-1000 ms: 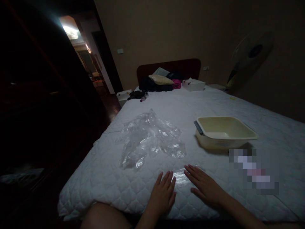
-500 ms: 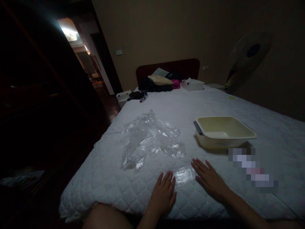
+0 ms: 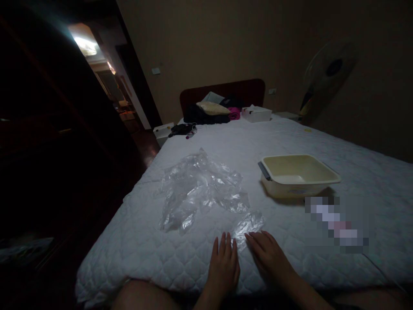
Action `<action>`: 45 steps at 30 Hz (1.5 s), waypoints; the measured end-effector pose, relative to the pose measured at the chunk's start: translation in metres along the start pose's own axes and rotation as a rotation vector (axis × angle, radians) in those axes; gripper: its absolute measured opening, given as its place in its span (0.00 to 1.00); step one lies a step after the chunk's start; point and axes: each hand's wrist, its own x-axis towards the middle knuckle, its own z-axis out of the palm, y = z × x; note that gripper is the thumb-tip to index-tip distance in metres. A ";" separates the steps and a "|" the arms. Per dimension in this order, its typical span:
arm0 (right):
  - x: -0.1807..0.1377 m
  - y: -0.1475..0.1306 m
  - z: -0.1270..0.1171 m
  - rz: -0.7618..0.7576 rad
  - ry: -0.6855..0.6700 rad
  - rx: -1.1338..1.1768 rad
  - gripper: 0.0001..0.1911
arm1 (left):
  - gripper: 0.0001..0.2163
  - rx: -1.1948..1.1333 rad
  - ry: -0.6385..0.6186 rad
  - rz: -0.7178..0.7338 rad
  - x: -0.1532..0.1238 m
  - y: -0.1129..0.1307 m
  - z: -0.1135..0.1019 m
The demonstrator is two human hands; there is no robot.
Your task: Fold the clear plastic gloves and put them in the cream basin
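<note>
A small clear plastic bag (image 3: 249, 224) lies crumpled on the white quilted bed cover near the front edge. My left hand (image 3: 224, 263) rests palm down at its near left side, fingers stretched forward and slightly spread. On the bag's near right edge, my right hand (image 3: 268, 254) lies palm down with its fingers extended. The fingertips of both hands are beside or touching the plastic; exact contact is hard to make out in the dim light. Beyond them spreads a larger heap of clear plastic bags (image 3: 203, 187).
A cream plastic basin (image 3: 300, 189) with grey handles stands to the right. Nearer is a blurred-out object (image 3: 335, 224) with a cord. Dark clothes (image 3: 206, 116), a pillow (image 3: 213, 108) and a white box (image 3: 257, 114) lie by the headboard (image 3: 226, 88). A fan (image 3: 332, 66) stands far right.
Both hands have come closer together, my right hand moving left and toward me. The small bag, flat before between the hands, is now bunched up beyond the fingertips. The view has shifted slightly.
</note>
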 end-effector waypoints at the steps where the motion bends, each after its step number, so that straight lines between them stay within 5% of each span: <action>1: 0.001 -0.004 0.004 0.027 -0.017 -0.009 0.24 | 0.22 0.002 0.004 -0.017 -0.001 0.002 0.001; 10: -0.001 0.009 0.009 0.179 -0.010 0.159 0.16 | 0.24 -0.171 0.105 0.094 -0.004 -0.013 -0.007; 17: -0.004 0.020 -0.002 0.074 -0.038 0.309 0.14 | 0.13 -0.228 0.308 0.088 0.003 -0.027 -0.002; 24: -0.012 0.024 0.005 0.054 -0.049 0.312 0.14 | 0.10 -0.349 0.229 0.192 0.028 -0.012 0.008; 35: -0.024 0.028 0.015 0.094 -0.057 0.308 0.20 | 0.19 -0.540 0.195 0.131 0.019 -0.011 0.002; 45: -0.013 0.022 0.012 0.248 -0.051 0.407 0.16 | 0.11 -0.759 0.192 -0.111 0.025 -0.008 0.000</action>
